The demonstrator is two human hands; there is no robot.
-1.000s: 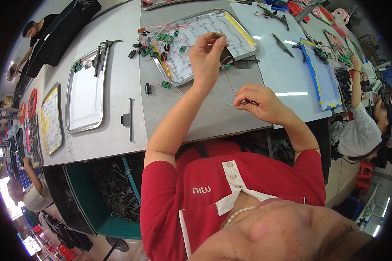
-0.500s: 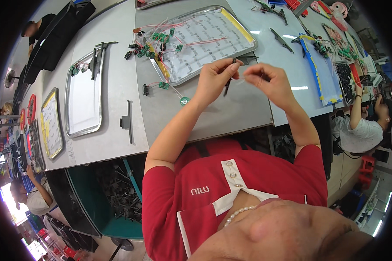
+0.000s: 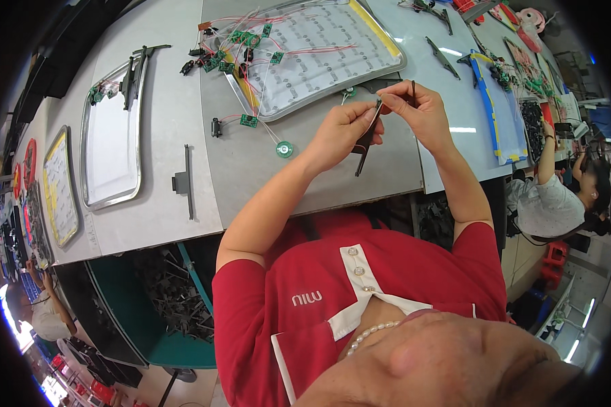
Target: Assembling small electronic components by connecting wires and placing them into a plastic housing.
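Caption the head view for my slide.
Left hand holding a dark strip, right hand at its upper end, beside a tray with wired green boards along its left.

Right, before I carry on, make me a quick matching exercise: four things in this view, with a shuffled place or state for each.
Things:
1. Left hand
2. Green disc by the left forearm
3. Blue-edged tray
4. Teal bin

Places and states:
A. On the white surface to the person's right
B. Below table height, with many dark pieces inside
C. Gripping a long dark part
D. Lying on the grey tabletop

Pairs: 1-C, 2-D, 3-A, 4-B
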